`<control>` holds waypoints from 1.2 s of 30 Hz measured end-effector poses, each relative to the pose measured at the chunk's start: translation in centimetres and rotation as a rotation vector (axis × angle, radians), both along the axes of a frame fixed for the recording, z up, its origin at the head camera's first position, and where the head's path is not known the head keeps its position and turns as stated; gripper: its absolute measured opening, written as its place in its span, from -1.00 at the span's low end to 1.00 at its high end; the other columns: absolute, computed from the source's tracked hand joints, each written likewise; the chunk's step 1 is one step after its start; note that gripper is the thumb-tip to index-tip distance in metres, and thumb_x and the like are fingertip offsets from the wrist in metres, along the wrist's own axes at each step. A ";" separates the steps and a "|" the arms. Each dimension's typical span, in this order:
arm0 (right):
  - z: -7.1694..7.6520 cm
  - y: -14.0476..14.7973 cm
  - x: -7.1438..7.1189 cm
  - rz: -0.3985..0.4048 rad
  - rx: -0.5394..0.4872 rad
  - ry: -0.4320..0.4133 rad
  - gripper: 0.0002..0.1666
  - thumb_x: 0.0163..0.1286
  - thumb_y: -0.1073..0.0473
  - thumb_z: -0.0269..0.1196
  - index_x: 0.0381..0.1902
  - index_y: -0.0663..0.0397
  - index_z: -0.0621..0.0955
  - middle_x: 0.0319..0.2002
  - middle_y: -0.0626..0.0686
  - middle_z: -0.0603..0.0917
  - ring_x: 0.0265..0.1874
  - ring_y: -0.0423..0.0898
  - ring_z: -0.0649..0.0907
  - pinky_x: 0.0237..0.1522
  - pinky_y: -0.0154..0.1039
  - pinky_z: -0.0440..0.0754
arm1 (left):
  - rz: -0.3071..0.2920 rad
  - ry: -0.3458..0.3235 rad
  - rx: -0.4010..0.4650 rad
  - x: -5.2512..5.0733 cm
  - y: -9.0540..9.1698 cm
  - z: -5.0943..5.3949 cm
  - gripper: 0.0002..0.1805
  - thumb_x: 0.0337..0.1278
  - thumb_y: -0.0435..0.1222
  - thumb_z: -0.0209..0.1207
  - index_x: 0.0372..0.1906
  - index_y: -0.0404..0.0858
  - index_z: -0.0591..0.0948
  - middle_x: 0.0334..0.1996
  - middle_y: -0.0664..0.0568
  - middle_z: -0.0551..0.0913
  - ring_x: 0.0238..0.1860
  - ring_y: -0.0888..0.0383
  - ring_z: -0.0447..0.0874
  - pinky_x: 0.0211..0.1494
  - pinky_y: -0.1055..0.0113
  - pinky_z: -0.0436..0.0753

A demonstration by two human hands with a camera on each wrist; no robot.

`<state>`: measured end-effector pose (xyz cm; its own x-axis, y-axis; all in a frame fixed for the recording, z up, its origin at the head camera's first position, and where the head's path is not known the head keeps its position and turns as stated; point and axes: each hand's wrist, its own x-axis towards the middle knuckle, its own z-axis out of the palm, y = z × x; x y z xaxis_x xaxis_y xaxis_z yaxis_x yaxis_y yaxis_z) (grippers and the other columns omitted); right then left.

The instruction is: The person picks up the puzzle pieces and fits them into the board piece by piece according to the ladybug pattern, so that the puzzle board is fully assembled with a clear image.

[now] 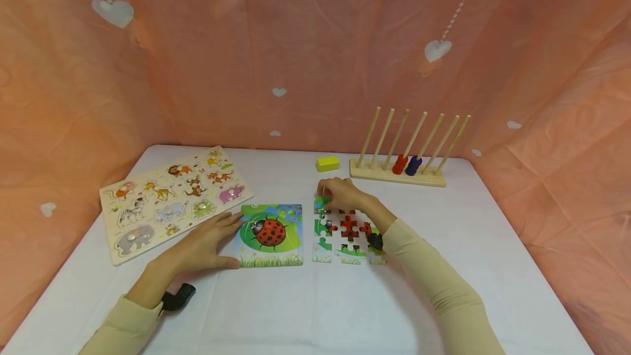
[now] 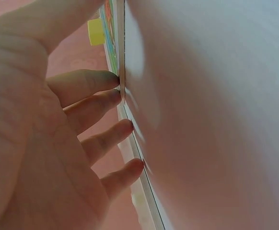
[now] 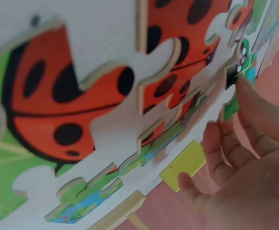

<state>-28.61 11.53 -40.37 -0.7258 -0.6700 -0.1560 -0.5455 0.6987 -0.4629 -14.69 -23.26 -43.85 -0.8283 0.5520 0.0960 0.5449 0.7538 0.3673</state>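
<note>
A square ladybug picture board (image 1: 291,248) lies flat on the white table. My left hand (image 1: 209,241) rests at its left side, fingers extended, with the thumb by the lower corner; fingertips (image 2: 111,79) touch a board edge in the left wrist view. To the right of the board, several loose wooden jigsaw pieces (image 1: 349,228) are laid out in spaced rows, forming a parted ladybug picture. Over their upper left corner, my right hand (image 1: 345,193) pinches a green and black puzzle piece (image 3: 243,55) between thumb and fingers. My right hand and forearm hide some pieces in the head view.
An animal peg puzzle board (image 1: 172,204) lies slanted at the left, close to my left hand. Behind the pieces are a yellow block (image 1: 327,164) and a wooden peg rack (image 1: 394,176) with upright rods and red and blue beads. A pink curtain (image 1: 305,59) surrounds the table.
</note>
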 end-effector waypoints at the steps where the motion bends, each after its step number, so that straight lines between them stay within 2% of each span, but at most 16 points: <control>1: 0.0 0.1 -0.1 -0.002 -0.037 -0.034 -0.71 0.25 0.30 0.42 -0.08 0.08 0.61 -0.23 -0.01 0.63 -0.16 -0.05 0.56 0.15 0.10 0.32 | 0.000 -0.003 0.001 0.0 0.0 0.0 0.01 -0.10 0.16 0.45 0.33 -0.45 0.45 0.42 -0.34 0.31 0.39 -0.41 0.21 0.34 -0.33 0.25; 3: 0.0 0.4 -0.3 0.017 -0.133 -0.099 -0.76 0.26 0.40 0.36 -0.13 0.15 0.61 -0.25 0.03 0.63 -0.23 -0.06 0.54 0.08 0.03 0.41 | 0.000 -0.008 0.000 0.0 0.1 0.0 0.01 -0.10 0.16 0.45 0.34 -0.45 0.45 0.43 -0.33 0.30 0.40 -0.40 0.21 0.36 -0.32 0.23; 7: 0.0 0.2 -0.8 0.087 -0.309 -0.197 -0.83 0.27 0.51 0.22 -0.17 0.34 0.60 -0.29 0.14 0.61 -0.33 -0.06 0.51 -0.20 -0.16 0.55 | 0.001 -0.001 -0.010 -0.1 0.1 -0.1 0.01 -0.10 0.16 0.45 0.34 -0.44 0.45 0.43 -0.32 0.30 0.40 -0.40 0.21 0.36 -0.31 0.23; 12: -0.2 -2.1 -1.0 0.144 -0.360 -0.231 -0.82 0.33 0.49 0.18 -0.11 0.39 0.59 -0.30 0.14 0.60 -0.34 -0.11 0.52 -0.25 -0.31 0.53 | -0.002 0.004 -0.011 0.1 -0.1 0.0 -0.01 -0.09 0.15 0.45 0.32 -0.46 0.46 0.41 -0.35 0.33 0.38 -0.42 0.23 0.34 -0.33 0.26; 18: 0.1 -6.5 -0.5 0.207 -0.331 -0.208 -0.80 0.33 0.50 0.21 -0.09 0.39 0.61 -0.32 0.16 0.61 -0.41 -0.13 0.56 -0.33 -0.35 0.55 | 0.002 0.017 -0.005 0.1 -0.2 0.2 0.00 -0.10 0.15 0.45 0.32 -0.46 0.47 0.40 -0.33 0.34 0.38 -0.41 0.23 0.33 -0.32 0.27; 23: -0.1 -9.3 0.3 0.203 -0.281 -0.184 -0.81 0.34 0.50 0.22 -0.10 0.34 0.62 -0.33 0.15 0.62 -0.46 -0.15 0.55 -0.36 -0.38 0.53 | -0.005 0.011 -0.010 -0.1 -0.1 0.1 0.02 -0.09 0.20 0.43 0.32 -0.46 0.46 0.41 -0.34 0.33 0.38 -0.42 0.23 0.34 -0.32 0.26; 31: -0.1 -12.5 2.1 0.164 -0.137 -0.065 -0.71 0.26 0.38 0.38 -0.06 0.21 0.62 -0.27 0.09 0.66 -0.30 -0.11 0.59 -0.22 -0.34 0.54 | -0.003 -0.004 -0.020 -0.3 -0.1 0.0 0.03 -0.10 0.20 0.43 0.33 -0.48 0.45 0.42 -0.33 0.31 0.39 -0.41 0.23 0.35 -0.32 0.25; 36: -0.3 -13.1 3.0 0.168 -0.068 -0.015 -0.60 0.23 0.25 0.46 0.01 0.19 0.62 -0.06 0.09 0.67 -0.08 -0.08 0.62 -0.04 -0.32 0.57 | -0.003 -0.006 -0.022 -0.2 -0.1 0.0 0.02 -0.10 0.17 0.44 0.32 -0.48 0.45 0.42 -0.33 0.32 0.39 -0.41 0.22 0.35 -0.32 0.25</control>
